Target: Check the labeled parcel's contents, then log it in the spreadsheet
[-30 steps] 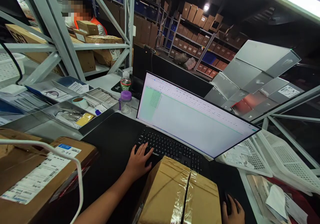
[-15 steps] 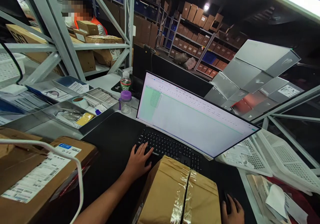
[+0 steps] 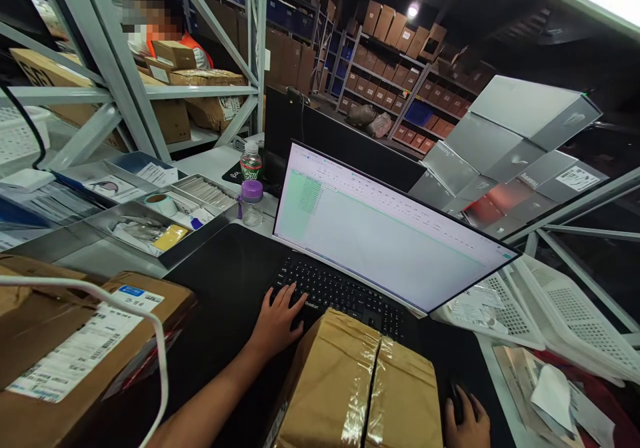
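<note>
My left hand rests with fingers spread on the left part of a black keyboard. At the lower right, my right hand is curled over a black computer mouse, which its fingers partly cover. Between my two hands stands a taped cardboard box, hiding the keyboard's near edge. Behind the keyboard a monitor shows a spreadsheet with a green-shaded area at the left. Keyboard, mouse and box are on a black desk mat.
A labelled carton with a white cable in front stands at left. Beyond are trays of small items and a purple-capped bottle. White baskets and papers lie right. A person in an orange vest is behind the rack.
My right hand and the mouse have shifted very slightly. The left hand stays on the keyboard, and the screen looks the same.
</note>
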`<state>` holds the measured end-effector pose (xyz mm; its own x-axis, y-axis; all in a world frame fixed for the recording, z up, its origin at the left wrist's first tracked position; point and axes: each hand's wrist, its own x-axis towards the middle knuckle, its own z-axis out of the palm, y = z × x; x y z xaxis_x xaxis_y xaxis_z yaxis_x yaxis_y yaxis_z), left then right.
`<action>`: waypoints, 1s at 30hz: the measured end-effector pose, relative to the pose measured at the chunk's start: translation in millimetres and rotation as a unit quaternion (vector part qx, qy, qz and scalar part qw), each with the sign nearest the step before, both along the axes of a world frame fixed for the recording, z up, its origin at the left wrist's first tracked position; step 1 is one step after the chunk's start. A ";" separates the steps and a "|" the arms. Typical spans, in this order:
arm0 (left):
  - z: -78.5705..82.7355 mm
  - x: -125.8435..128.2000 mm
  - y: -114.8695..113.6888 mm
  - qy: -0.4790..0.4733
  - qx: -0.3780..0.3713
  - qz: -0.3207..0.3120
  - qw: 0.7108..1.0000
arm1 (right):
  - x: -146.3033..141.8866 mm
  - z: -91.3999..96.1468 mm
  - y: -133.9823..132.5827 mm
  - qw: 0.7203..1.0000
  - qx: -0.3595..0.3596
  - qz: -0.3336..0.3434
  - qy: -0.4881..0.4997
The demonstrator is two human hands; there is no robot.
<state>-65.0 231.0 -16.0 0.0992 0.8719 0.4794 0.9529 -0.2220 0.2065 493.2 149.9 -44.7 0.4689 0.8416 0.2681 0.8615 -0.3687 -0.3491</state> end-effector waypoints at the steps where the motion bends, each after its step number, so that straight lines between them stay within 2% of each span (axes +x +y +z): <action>1: 0.4 0.1 -0.1 -0.001 -0.002 0.001 1.000 | -0.7 0.2 -0.2 1.000 0.002 -0.002 -0.003; 7: 0.5 0.4 -0.2 -0.006 -0.007 0.002 1.000 | -3.0 -1.2 -0.8 1.000 0.015 0.001 -0.018; 22: -2.8 0.6 0.3 -0.007 0.015 0.001 1.000 | -5.2 -0.1 -0.5 1.000 -0.008 -0.003 -0.016; 30: -4.6 -0.5 0.7 -0.005 0.009 -0.001 1.000 | -2.4 -5.0 0.1 1.000 0.015 0.007 -0.026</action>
